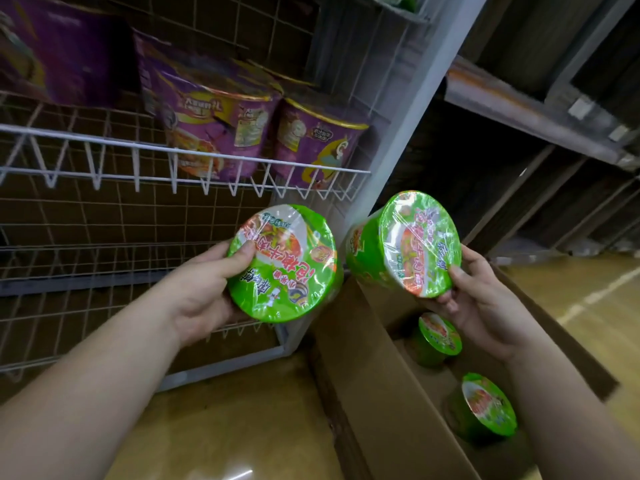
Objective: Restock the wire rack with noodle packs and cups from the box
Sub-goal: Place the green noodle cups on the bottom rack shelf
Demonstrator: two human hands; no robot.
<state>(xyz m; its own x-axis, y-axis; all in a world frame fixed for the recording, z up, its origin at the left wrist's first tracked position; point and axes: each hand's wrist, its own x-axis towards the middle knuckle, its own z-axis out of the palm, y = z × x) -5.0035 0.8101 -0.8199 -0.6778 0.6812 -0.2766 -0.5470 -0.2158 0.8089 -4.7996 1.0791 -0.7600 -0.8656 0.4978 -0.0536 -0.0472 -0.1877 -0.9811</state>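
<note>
My left hand (204,292) grips a green noodle cup (284,265) by its rim, lid facing me, in front of the lower wire shelf (104,258) of the white wire rack (398,140). My right hand (485,303) holds a second green cup (412,244), tilted, above the open cardboard box (374,375). Two more green cups (438,337) (488,407) stand inside the box. Purple noodle cups (221,129) (315,143) sit on the upper wire shelf (180,164).
A purple pack (62,53) leans at the upper left of the rack. Grey metal shelving (533,109) runs along the right behind the box. The yellow floor (225,427) lies under the rack and box.
</note>
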